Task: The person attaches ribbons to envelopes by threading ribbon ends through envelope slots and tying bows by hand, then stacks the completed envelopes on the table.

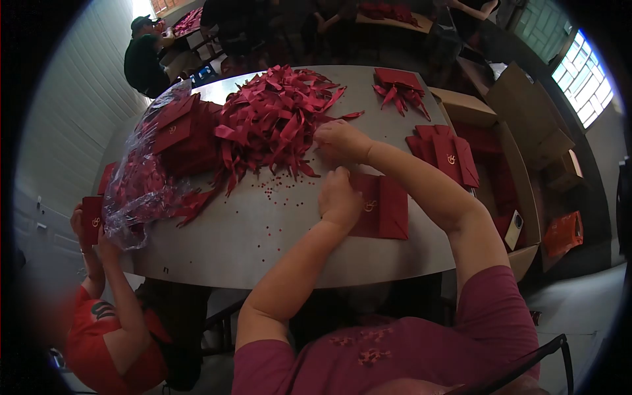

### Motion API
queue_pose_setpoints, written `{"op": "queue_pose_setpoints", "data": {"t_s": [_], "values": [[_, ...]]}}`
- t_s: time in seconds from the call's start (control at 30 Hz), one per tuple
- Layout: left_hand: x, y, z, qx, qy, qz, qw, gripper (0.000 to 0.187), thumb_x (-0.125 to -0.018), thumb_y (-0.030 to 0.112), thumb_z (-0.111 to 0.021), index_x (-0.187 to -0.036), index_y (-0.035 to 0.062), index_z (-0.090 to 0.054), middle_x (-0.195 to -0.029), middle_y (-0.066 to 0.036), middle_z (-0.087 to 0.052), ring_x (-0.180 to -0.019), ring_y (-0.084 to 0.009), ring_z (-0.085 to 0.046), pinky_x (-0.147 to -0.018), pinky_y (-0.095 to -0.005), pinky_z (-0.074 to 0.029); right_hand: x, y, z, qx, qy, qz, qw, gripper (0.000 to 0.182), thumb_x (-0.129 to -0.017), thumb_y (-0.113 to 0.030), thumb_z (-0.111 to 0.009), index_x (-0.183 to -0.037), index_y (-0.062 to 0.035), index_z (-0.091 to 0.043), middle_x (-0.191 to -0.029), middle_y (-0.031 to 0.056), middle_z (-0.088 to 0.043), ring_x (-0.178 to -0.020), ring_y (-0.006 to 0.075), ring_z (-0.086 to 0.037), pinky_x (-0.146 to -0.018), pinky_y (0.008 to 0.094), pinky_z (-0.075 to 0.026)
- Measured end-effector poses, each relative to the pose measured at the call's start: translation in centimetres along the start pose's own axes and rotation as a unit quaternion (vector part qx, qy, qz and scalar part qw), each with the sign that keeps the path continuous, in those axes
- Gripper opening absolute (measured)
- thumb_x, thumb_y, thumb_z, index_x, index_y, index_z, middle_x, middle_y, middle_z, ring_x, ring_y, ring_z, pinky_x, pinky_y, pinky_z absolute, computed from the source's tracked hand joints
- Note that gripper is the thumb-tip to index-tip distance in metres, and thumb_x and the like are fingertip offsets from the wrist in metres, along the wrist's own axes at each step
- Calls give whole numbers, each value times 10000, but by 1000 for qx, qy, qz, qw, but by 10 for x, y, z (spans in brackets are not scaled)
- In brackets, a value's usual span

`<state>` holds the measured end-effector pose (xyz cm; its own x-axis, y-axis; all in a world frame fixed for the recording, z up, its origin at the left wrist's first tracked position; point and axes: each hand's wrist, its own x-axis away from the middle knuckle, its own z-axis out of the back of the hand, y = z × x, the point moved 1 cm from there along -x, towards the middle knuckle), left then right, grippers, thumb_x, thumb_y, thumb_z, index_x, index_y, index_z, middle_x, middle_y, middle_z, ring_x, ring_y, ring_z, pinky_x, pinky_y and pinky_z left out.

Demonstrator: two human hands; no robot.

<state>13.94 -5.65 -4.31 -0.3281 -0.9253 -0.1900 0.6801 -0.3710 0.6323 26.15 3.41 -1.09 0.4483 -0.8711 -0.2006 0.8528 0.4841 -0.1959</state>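
A red paper gift bag [388, 212] with a gold emblem lies flat on the table in front of me. My left hand [340, 199] is closed on the bag's left end, its fingertips mostly hidden. Just above it, my right hand [343, 141] is curled closed beside the heap of red ribbons [273, 112]. A slight blur covers its fingers, and I cannot make out what is between them. Small red dots of scrap [280, 191] are scattered to the left of my left hand.
Stacked red bags [187, 135] and a clear plastic bag [125, 204] occupy the grey table's [309, 263] left side. More bags [447, 155] lie at right, beside an open cardboard box [526, 210]. A co-worker in red [118, 342] holds a bag at left.
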Motion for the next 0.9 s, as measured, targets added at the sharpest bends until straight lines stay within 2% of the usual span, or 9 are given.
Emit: {"op": "queue_pose_setpoints", "data": {"t_s": [0.03,0.1,0.23,0.3,0.53,0.6,0.67,0.77,0.9], "values": [[-2,-2,0,29,-25,11,999,354,-697,96,-779,-989,49,-583,-995,-118,-610,-957,-336,-602,-792,-432,-505,-1,-1,7,5,0,-3,1000,104,-854,-100,-581,-951,-70,-601,-1094,88,-657,-1106,279,-597,-998,406,-434],[-2,-7,-1,63,-55,22,996,330,-711,89,-762,-972,44,-565,-980,-130,-603,-934,-353,-601,-799,-439,-502,1,1,31,-448,162,-111,872,73,-938,-104,-512,-972,-44,-540,-971,93,-656,-991,254,-644,-953,376,-475],[-5,-15,0,109,-24,-6,994,337,-690,72,-767,-988,48,-613,-905,-105,-632,-859,-311,-624,-761,-399,-505,33,-7,131,-602,373,-118,696,114,-963,-117,-517,-1015,-18,-541,-868,91,-663,-823,190,-653,-790,327,-509],[-8,-21,-9,121,-37,-10,992,324,-701,75,-763,-988,53,-616,-952,-116,-613,-891,-323,-608,-775,-409,-499,68,4,181,-541,395,-26,742,76,-982,-87,-487,-1004,-46,-547,-874,75,-609,-800,165,-628,-826,323,-519],[-5,-16,-16,34,4,-23,999,334,-718,81,-762,-1025,46,-637,-1012,-127,-613,-948,-324,-602,-816,-402,-500,177,-95,236,-3,541,-188,820,80,-978,-106,-525,-1002,-53,-581,-860,44,-590,-788,151,-595,-780,287,-491],[-3,-11,-16,15,50,-49,997,380,-714,79,-766,-1065,41,-625,-1015,-127,-617,-969,-329,-599,-827,-404,-500,183,-100,191,-33,457,-200,866,78,-953,-93,-565,-1008,-50,-600,-863,43,-578,-796,156,-571,-737,268,-462],[-3,-6,-15,3,49,-51,997,403,-706,73,-771,-1075,38,-613,-1013,-124,-617,-970,-326,-598,-823,-409,-498,176,-85,117,-49,341,-150,927,115,-934,-129,-574,-997,-35,-550,-825,132,-620,-778,318,-640,-697,387,-501],[-2,1,-9,4,45,-52,998,434,-692,50,-773,-1087,38,-594,-991,-113,-619,-950,-311,-600,-811,-408,-496,168,-52,10,-199,307,-236,900,89,-927,-90,-546,-984,-26,-520,-825,174,-637,-785,378,-619,-691,425,-490],[-4,3,-8,97,28,-1,995,407,-686,-1,-757,-1054,40,-588,-895,-90,-626,-822,-253,-618,-747,-375,-504,163,-46,-21,-330,314,-330,827,95,-923,-80,-530,-998,-28,-504,-807,175,-653,-778,385,-624,-709,455,-484]]}}
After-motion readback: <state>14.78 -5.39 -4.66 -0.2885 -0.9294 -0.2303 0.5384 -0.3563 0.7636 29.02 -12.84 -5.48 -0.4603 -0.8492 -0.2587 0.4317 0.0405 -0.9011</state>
